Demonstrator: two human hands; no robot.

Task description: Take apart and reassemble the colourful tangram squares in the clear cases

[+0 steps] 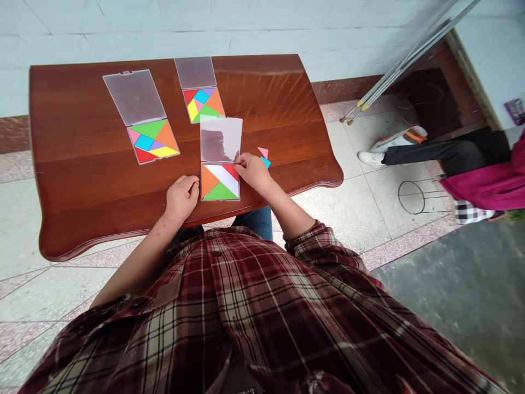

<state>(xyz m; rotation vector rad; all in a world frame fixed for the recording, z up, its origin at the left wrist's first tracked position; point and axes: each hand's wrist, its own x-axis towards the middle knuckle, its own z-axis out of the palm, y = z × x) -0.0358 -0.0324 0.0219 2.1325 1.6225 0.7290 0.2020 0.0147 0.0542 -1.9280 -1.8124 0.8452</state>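
Observation:
My right hand point(253, 171) pinches at a red triangular tangram piece point(231, 170) in the upper right corner of the near tangram case point(200, 183). Inside that case lie an orange triangle point(209, 180) and a green triangle point(222, 192), with a bare white strip between the orange and red pieces. Its clear lid point(221, 140) is folded back, away from me. My left hand point(181, 198) rests on the table just left of the case, fingers curled in. A pink piece point(263, 152) and a blue piece point(266, 162), partly hidden, lie beyond my right hand.
Two more opened tangram cases with coloured pieces inside, the left one point(153, 143) and the far one point(204, 104), lie on the brown wooden table point(82, 191). A wall runs behind it. At the right are crutches point(381, 76) and a seated person's leg point(422, 160).

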